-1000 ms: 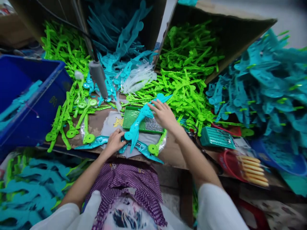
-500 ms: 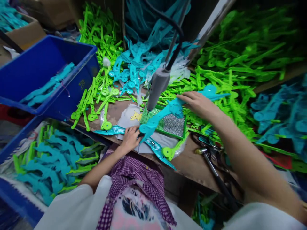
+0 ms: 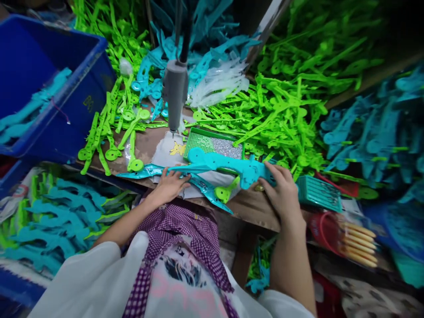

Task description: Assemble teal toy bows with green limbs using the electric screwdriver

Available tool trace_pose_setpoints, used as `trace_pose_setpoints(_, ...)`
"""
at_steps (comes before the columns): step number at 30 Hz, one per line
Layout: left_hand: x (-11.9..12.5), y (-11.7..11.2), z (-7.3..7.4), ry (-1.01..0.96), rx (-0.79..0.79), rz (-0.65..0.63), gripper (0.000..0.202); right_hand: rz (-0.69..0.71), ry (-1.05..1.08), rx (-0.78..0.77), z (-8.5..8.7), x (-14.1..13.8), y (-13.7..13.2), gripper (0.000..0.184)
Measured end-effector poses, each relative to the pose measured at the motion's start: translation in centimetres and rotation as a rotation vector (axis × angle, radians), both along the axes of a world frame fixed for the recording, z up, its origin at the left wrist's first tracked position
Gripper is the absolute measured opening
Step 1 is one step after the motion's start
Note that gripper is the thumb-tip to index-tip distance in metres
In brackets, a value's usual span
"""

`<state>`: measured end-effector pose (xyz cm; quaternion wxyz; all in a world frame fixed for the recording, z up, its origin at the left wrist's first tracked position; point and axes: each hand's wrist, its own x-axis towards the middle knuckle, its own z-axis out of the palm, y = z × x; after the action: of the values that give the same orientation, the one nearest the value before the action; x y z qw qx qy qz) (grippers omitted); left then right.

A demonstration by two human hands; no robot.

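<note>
My right hand point(image 3: 281, 190) grips the right end of a long turquoise plastic shell point(image 3: 218, 162), held level above the table edge. A second turquoise shell point(image 3: 207, 187) lies below it, hollow side up, with a lime-green lever point(image 3: 223, 192) at its right end. Curled over this lower shell are the fingers of my left hand point(image 3: 170, 183), close to the left tip of the upper one. Behind the shells is a green tray point(image 3: 228, 148) of small silvery metal parts. A grey power screwdriver point(image 3: 175, 95) hangs upright over a grey cloth point(image 3: 162, 152).
Lime-green levers point(image 3: 274, 119) are heaped across the back and right. A blue crate point(image 3: 88, 84) stands at the left, above a bin of stacked turquoise parts point(image 3: 62, 212). At the right sit a teal basket point(image 3: 319, 193) and a red cup point(image 3: 326, 232) beside yellow-handled tools point(image 3: 359, 243).
The upper shell has swung from slanting up to nearly level, its right end lowered with my right hand toward the table edge. The left hand stays at the lower shell. The view has shifted.
</note>
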<state>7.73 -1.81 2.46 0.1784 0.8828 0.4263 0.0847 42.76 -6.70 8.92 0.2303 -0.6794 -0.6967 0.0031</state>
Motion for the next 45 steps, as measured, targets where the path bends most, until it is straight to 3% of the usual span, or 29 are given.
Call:
trace_pose_setpoints(5, -0.1, -2.0, 0.2, 0.069, -0.004, 0.033, 0.061, -0.047, 0.146, -0.046, 1.3, -4.6, -1.7, 0.048)
trace_pose_setpoints(10, 0.8, -3.0, 0.1, 0.092, 0.031, 0.085, 0.061, -0.007, 0.198, -0.045, 4.3, -9.3, 1.8, 0.046)
trace_pose_setpoints(13, 1.5, -3.0, 0.2, 0.089, 0.038, 0.099, 0.055, 0.009, 0.218, 0.007, 4.7, -10.0, 3.7, 0.046)
trace_pose_setpoints(15, 2.0, -2.7, 0.3, 0.080, 0.026, 0.084, 0.050, -0.016, 0.234, 0.017, 3.5, -9.5, 4.4, 0.046)
trace_pose_setpoints(20, 2.7, -2.0, 0.3, 0.083, 0.003, 0.056, 0.041, -0.189, 0.121, -0.092, -1.9, -6.8, 6.7, 0.049)
trace_pose_setpoints(23, 2.6, -1.8, 0.1, 0.054, 0.010, 0.058, 0.039, -0.118, 0.037, -0.082, -3.8, -6.4, 7.4, 0.046)
trace_pose_setpoints(27, 2.3, -1.5, -0.5, -0.010, 0.030, 0.082, 0.034, -0.071, 0.003, 0.034, -4.5, -9.1, 4.3, 0.032)
trace_pose_setpoints(33, 2.1, -1.3, -0.5, -0.051, 0.013, 0.105, 0.031, -0.026, 0.082, -0.074, -6.2, -14.7, -1.7, 0.025)
trace_pose_setpoints(39, 2.4, -1.2, 0.0, 0.082, 0.000, 0.055, 0.037, 0.046, 0.174, -0.178, -7.2, -15.3, -1.4, 0.022)
trace_pose_setpoints(45, 2.0, 0.8, 0.6, 0.164, 0.002, -0.135, 0.038, 0.220, 0.019, -0.205, -6.8, -14.1, -1.5, 0.027)
